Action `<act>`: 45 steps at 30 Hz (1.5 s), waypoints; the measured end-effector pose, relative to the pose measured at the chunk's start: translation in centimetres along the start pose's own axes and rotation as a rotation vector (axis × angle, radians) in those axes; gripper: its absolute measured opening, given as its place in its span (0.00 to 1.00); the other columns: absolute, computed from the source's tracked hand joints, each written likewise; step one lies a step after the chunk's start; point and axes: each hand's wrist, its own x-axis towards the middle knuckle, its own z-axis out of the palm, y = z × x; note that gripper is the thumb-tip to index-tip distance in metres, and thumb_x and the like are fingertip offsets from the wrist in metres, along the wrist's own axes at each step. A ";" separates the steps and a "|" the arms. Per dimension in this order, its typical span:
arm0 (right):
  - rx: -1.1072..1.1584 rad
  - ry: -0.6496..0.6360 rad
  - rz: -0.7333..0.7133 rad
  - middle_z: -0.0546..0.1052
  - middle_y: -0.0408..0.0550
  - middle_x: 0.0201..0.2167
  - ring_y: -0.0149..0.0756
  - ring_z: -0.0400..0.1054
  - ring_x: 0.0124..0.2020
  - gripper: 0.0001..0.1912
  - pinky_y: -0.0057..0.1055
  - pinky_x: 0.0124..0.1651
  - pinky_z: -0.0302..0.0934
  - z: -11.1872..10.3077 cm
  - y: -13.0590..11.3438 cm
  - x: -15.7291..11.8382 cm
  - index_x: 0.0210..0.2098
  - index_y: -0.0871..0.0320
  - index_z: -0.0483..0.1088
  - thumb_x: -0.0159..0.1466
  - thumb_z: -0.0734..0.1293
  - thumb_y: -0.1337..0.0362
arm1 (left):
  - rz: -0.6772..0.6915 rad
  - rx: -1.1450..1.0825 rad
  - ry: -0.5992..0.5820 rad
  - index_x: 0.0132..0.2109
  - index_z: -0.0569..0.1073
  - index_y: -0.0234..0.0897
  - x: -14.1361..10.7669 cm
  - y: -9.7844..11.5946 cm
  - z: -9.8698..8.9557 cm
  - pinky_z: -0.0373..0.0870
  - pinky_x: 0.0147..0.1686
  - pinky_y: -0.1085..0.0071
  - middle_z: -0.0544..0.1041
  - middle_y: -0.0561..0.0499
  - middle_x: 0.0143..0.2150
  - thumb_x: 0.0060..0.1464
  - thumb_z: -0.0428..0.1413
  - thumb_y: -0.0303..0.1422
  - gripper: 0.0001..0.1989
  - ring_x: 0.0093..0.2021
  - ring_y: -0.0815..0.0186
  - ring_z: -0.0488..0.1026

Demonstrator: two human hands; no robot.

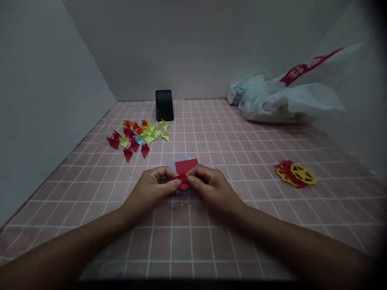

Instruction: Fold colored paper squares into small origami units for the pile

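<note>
Between my two hands is a small piece of folded red paper [183,182], pinched from both sides. My left hand [155,183] grips its left end with thumb and fingers. On the right end, the thumb and fingertips of my right hand [211,185] press together. Directly beneath and just behind lies a stack of square paper sheets [172,164], with a red sheet [188,164] on top and pale lilac ones under it. My fingers cover part of the folded piece and of the stack.
Several folded paper figures [139,137] in red, orange, yellow and blue lie at the left. A black phone [164,105] leans behind them. Red and yellow paper cut-outs [296,174] rest at the right. A white plastic bag [272,102] and a small box [233,94] stand at the back right.
</note>
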 end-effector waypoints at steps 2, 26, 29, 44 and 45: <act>0.077 -0.022 0.011 0.70 0.43 0.27 0.32 0.63 0.30 0.08 0.31 0.35 0.56 0.0 0.2 0.0 0.29 0.58 0.67 0.63 0.64 0.63 | 0.015 0.000 0.007 0.30 0.73 0.34 0.1 -0.1 -0.2 0.65 0.32 0.75 0.75 0.55 0.27 0.48 0.62 0.33 0.08 0.28 0.72 0.69; 0.137 0.030 0.142 0.63 0.36 0.19 0.26 0.53 0.20 0.09 0.26 0.24 0.47 0.5 -0.1 -0.2 0.26 0.57 0.64 0.59 0.67 0.62 | 0.193 -0.136 -0.073 0.48 0.70 0.36 0.3 -0.9 -0.1 0.70 0.37 0.74 0.76 0.56 0.31 0.51 0.62 0.30 0.17 0.34 0.71 0.73; 0.186 -0.002 0.181 0.65 0.36 0.18 0.25 0.55 0.19 0.09 0.25 0.22 0.48 0.7 -0.2 -0.4 0.27 0.57 0.64 0.59 0.68 0.61 | 0.204 -0.110 -0.044 0.46 0.69 0.36 0.2 -0.9 0.0 0.70 0.36 0.74 0.75 0.56 0.31 0.52 0.61 0.29 0.14 0.33 0.71 0.73; 0.174 -0.019 0.217 0.67 0.38 0.15 0.26 0.58 0.16 0.13 0.25 0.20 0.50 0.7 -0.1 -0.5 0.25 0.58 0.68 0.64 0.65 0.58 | 0.111 -0.057 -0.022 0.35 0.72 0.34 -0.3 -0.1 0.0 0.70 0.31 0.74 0.75 0.55 0.29 0.50 0.61 0.32 0.07 0.28 0.71 0.72; 0.161 -0.011 0.213 0.67 0.38 0.15 0.26 0.58 0.16 0.13 0.25 0.20 0.50 0.7 -0.1 -0.5 0.25 0.58 0.68 0.64 0.65 0.58 | 0.099 -0.056 -0.022 0.34 0.72 0.34 -0.3 -0.1 0.0 0.71 0.32 0.73 0.75 0.55 0.28 0.51 0.61 0.32 0.06 0.28 0.71 0.72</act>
